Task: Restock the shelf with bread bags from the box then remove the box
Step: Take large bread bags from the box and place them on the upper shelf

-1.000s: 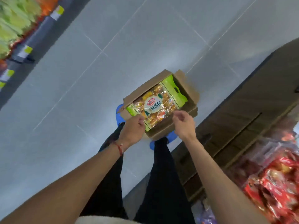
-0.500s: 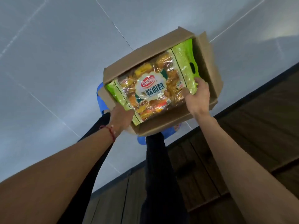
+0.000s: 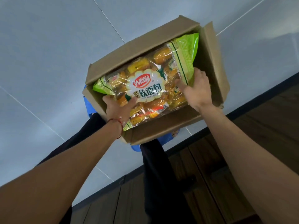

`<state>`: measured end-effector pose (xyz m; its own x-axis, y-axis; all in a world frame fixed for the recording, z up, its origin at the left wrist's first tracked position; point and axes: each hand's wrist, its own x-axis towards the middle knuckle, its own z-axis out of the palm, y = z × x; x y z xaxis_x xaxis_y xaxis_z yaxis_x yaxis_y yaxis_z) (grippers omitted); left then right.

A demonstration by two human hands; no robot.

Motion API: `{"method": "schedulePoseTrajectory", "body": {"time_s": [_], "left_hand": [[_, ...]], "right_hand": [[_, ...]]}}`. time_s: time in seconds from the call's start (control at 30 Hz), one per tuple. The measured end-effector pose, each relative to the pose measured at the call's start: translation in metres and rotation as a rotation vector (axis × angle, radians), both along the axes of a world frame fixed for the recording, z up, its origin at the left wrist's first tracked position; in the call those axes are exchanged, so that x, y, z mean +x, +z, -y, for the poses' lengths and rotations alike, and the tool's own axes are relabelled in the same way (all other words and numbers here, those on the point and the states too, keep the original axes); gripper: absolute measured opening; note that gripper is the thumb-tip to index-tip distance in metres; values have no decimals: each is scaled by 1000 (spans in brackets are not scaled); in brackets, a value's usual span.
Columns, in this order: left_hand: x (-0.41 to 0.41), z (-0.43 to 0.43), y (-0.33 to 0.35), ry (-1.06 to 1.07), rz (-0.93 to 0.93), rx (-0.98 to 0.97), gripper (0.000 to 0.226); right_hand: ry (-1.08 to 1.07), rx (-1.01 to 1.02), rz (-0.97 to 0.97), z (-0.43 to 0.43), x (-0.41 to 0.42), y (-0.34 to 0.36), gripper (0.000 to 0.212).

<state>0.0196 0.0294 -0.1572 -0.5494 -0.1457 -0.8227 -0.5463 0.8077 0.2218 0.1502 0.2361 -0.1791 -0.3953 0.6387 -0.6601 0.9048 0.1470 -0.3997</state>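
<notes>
An open cardboard box (image 3: 208, 62) stands on the grey tiled floor by my feet. Inside lies a clear bread bag (image 3: 145, 88) with green ends, a white label and yellow buns. My left hand (image 3: 119, 109) grips the bag's near left side, fingers on top of the plastic. My right hand (image 3: 195, 89) holds its right side near the green end, fingers curled around the edge. The bag is tilted, its far right end raised against the box wall.
A dark wooden cabinet base (image 3: 226, 167) runs along the lower right, next to the box. My dark trouser legs (image 3: 155, 167) and blue shoe covers (image 3: 161, 139) are below the box. Grey floor tiles (image 3: 56, 54) spread to the left and beyond.
I have bent closer, so the box fills more of the view. Both hands went from the box's near rim onto the bag and closed on its sides; the bag has tilted.
</notes>
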Motion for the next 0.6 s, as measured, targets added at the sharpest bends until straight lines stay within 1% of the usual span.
{"method": "schedulePoseTrajectory", "body": {"time_s": [0.1, 0.2, 0.3, 0.47, 0.53, 0.6], "left_hand": [[-3, 4, 9, 6, -63, 28, 75], [-12, 8, 24, -6, -81, 29, 70], [-24, 14, 43, -51, -63, 42, 67], [-45, 20, 88, -177, -102, 109, 49], [-61, 25, 113, -221, -122, 120, 47], [-80, 31, 142, -290, -138, 133, 49]], "right_hand": [[-3, 17, 23, 7, -1, 9, 72], [56, 5, 101, 15, -2, 26, 72], [-15, -85, 102, 26, -4, 50, 68], [-97, -42, 80, 40, -17, 108, 62], [-146, -42, 62, 52, -22, 138, 67], [-195, -52, 43, 68, -28, 169, 67]]}}
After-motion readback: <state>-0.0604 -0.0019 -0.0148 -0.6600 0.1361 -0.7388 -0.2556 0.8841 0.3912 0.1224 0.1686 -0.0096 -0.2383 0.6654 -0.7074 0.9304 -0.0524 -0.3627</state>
